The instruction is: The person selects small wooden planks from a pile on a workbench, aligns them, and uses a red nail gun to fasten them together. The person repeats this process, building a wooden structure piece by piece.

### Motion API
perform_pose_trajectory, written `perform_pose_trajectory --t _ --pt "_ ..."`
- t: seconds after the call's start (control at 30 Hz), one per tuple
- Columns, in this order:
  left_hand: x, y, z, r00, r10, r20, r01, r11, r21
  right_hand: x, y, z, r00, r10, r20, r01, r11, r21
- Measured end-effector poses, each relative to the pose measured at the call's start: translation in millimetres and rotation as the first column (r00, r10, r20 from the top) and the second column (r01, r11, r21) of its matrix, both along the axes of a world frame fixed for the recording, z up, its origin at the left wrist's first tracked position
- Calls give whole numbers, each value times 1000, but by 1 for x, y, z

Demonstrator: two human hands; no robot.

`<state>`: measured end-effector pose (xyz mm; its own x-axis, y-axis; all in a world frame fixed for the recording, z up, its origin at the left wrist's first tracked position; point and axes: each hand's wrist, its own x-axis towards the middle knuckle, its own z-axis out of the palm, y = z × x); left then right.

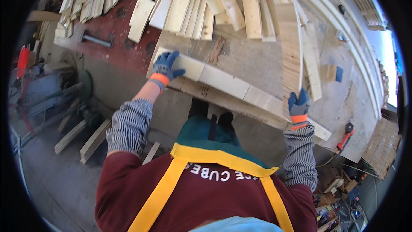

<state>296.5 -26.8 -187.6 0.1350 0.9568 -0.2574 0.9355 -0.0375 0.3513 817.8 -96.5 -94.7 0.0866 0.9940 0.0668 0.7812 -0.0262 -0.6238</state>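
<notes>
Both hands wear blue-grey work gloves with orange cuffs. My left hand lies with fingers apart on the left end of a row of short pale boards, set end to end along the workbench's front edge. On the right, my right hand is closed around the near end of a long wooden board. That board points away from me across the bench, its near end by the row's right part. A further pale board end shows just right of my right wrist.
Many loose boards are piled at the back of the wooden workbench. A hammer-like tool lies on the red metal surface at left. Long curved strips run along the right. A red-and-black hand tool rests at the right corner.
</notes>
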Motion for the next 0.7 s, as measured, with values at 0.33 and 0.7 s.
perform_pose_trajectory --t 0.33,0.7 --pt "-9 10 -3 992 -57 -108 63 997 51 1 -17 -37 822 528 -214 -552 647 -526" --pt "34 14 65 902 -242 -356 175 962 -211 -78 -28 -44 791 518 327 -383 835 -396"
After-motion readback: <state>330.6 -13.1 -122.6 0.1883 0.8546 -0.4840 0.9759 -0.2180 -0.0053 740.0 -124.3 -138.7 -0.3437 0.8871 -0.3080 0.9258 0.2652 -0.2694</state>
